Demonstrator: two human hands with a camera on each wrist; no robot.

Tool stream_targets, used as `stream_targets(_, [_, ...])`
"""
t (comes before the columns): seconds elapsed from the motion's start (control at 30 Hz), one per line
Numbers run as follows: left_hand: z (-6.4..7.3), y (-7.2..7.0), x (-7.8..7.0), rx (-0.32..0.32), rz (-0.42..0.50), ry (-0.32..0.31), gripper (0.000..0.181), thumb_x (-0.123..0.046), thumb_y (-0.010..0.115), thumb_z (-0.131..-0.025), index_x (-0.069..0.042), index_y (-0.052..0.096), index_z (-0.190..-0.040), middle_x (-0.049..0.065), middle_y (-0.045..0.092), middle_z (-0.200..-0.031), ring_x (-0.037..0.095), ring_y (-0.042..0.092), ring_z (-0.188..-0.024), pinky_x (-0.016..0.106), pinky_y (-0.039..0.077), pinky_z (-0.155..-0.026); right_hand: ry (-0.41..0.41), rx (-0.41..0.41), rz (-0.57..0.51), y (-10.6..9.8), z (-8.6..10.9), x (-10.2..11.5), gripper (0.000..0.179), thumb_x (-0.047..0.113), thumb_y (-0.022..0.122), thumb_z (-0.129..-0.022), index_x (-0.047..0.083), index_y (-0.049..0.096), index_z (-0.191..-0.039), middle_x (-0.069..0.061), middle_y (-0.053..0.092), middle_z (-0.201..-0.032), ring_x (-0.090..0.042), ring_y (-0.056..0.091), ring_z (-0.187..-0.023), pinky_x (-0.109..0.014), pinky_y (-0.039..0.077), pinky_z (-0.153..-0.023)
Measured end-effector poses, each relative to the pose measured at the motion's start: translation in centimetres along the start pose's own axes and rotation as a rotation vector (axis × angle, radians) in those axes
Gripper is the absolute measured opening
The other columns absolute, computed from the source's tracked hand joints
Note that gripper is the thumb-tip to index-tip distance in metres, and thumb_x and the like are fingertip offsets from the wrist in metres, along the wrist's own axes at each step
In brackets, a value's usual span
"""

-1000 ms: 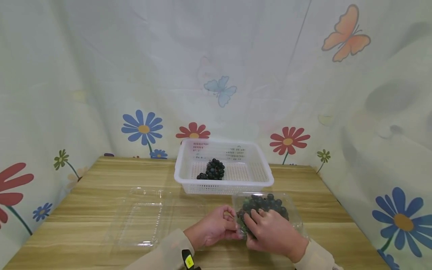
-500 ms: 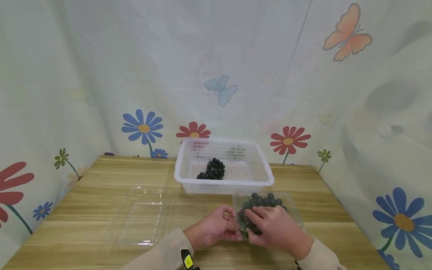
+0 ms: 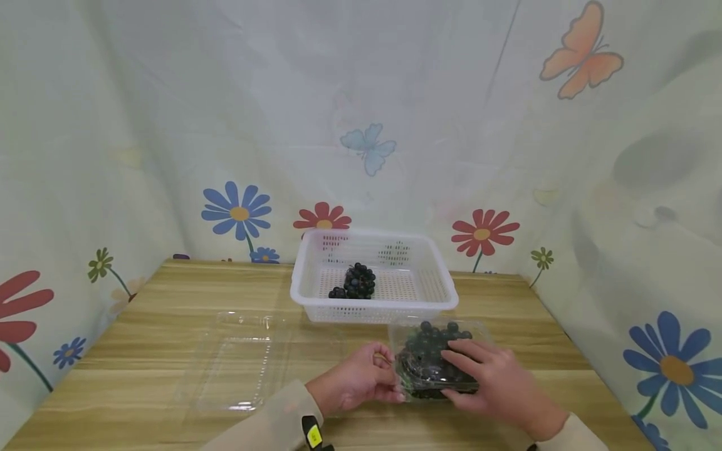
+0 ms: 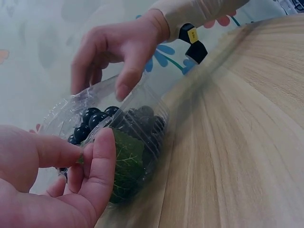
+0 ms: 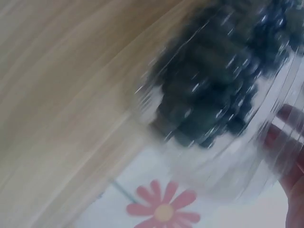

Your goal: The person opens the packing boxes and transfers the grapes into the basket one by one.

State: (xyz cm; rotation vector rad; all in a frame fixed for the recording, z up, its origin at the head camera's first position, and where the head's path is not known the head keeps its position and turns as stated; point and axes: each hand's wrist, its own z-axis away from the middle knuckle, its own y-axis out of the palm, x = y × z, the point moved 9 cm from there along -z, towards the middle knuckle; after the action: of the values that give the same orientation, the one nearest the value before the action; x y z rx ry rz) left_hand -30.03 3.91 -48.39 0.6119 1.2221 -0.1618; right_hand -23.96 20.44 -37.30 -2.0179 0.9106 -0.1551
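Note:
A clear plastic box point(image 3: 435, 351) full of dark grapes point(image 3: 429, 341) sits on the wooden table just in front of a white basket point(image 3: 434, 294). My left hand point(image 3: 393, 378) pinches the box's left edge between thumb and forefinger, which the left wrist view shows close up as my left hand point(image 4: 88, 153) beside a green leaf point(image 4: 126, 161). My right hand point(image 3: 464, 378) lies over the box's right part, its fingers curled on the lid. In the left wrist view my right hand point(image 4: 102, 78) grips the lid from above. The right wrist view is blurred and shows grapes point(image 5: 213, 90) through plastic.
The white basket holds a small bunch of dark grapes point(image 3: 355, 283). An opened, empty clear box point(image 3: 242, 360) lies flat on the table point(image 3: 141, 313) to the left. Flowered cloth walls point(image 3: 169, 156) close in the back and both sides.
My right hand has slid from the box's left end across the top to its right part, uncovering more grapes. My left hand has kept its pinch on the left edge.

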Motion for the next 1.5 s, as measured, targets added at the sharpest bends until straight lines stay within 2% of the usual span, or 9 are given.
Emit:
stream_targets(0.13, [0.0,-0.1,0.1,0.0,-0.004,-0.01,0.035,0.02,0.057,-0.087,-0.003,0.043,-0.109,0.011,0.054,-0.086,0.023,0.065,-0.068,0.037,0.065,-0.07,0.014,0.019,0.018,-0.3,1.1,-1.2,0.06,0.052,0.091,-0.066,0.019,0.076,-0.114,0.0,0.073,-0.113,-0.018,0.074,-0.094,-0.04,0.063,-0.066])
stream_targets(0.33, [0.0,-0.1,-0.1,0.003,-0.023,-0.015,0.034,0.019,0.058,-0.087,-0.002,0.042,-0.109,0.01,0.054,-0.086,0.022,0.066,-0.071,0.035,0.065,-0.07,0.037,0.068,0.006,-0.7,2.4,-3.0,0.06,0.047,0.092,-0.063,0.018,0.076,-0.113,-0.002,0.074,-0.116,-0.019,0.073,-0.097,-0.04,0.064,-0.071])
stream_targets(0.63, [-0.1,0.1,-0.3,0.023,-0.022,-0.016,0.034,0.019,0.058,-0.088,-0.003,0.042,-0.108,0.01,0.055,-0.085,0.022,0.067,-0.07,0.035,0.065,-0.07,0.106,0.207,0.009,-1.2,3.7,-4.8,0.06,0.039,0.094,-0.064,0.021,0.074,-0.118,-0.003,0.071,-0.128,-0.023,0.071,-0.109,-0.041,0.065,-0.077])
stream_targets(0.9, [0.0,0.1,-0.2,0.014,-0.031,0.008,0.033,0.017,0.06,-0.089,-0.002,0.043,-0.109,0.009,0.056,-0.085,0.021,0.067,-0.068,0.038,0.065,-0.071,0.127,0.385,-0.03,-0.5,3.5,-4.9,0.053,0.032,0.088,-0.073,0.015,0.074,-0.121,-0.013,0.073,-0.125,-0.033,0.073,-0.109,-0.048,0.064,-0.079])
stream_targets(1.03, [0.2,0.6,0.0,0.024,-0.033,0.015,0.032,0.013,0.062,-0.091,-0.003,0.041,-0.11,0.008,0.057,-0.084,0.02,0.068,-0.068,0.04,0.065,-0.071,0.083,0.447,-0.004,-0.3,3.0,-4.6,0.049,0.027,0.085,-0.075,0.01,0.074,-0.12,-0.015,0.075,-0.119,-0.033,0.074,-0.105,-0.044,0.065,-0.074])
stream_targets(1.2, [0.2,0.9,-0.2,0.014,-0.046,0.028,0.038,0.018,0.063,-0.088,-0.003,0.041,-0.112,0.005,0.053,-0.085,0.021,0.067,-0.067,0.04,0.066,-0.071,0.037,0.511,-0.001,0.0,1.9,-4.0,0.044,0.018,0.081,-0.076,0.005,0.074,-0.117,-0.016,0.075,-0.114,-0.033,0.075,-0.101,-0.039,0.065,-0.072])
stream_targets(1.4, [0.3,1.1,-0.3,0.025,-0.043,0.036,0.037,0.019,0.061,-0.088,-0.003,0.042,-0.111,0.004,0.052,-0.084,0.022,0.067,-0.067,0.037,0.065,-0.07,0.075,0.608,-0.026,0.5,1.5,-4.1,0.044,0.014,0.077,-0.073,0.003,0.074,-0.115,-0.017,0.075,-0.113,-0.032,0.075,-0.094,-0.034,0.063,-0.064])
stream_targets(1.5, [0.3,1.1,-0.3,0.026,-0.036,0.03,0.036,0.019,0.059,-0.088,-0.004,0.042,-0.109,0.004,0.052,-0.082,0.022,0.066,-0.066,0.036,0.064,-0.068,0.095,0.655,-0.063,0.6,1.3,-4.5,0.042,0.014,0.077,-0.073,0.003,0.074,-0.114,-0.015,0.075,-0.112,-0.028,0.075,-0.091,-0.033,0.062,-0.065])
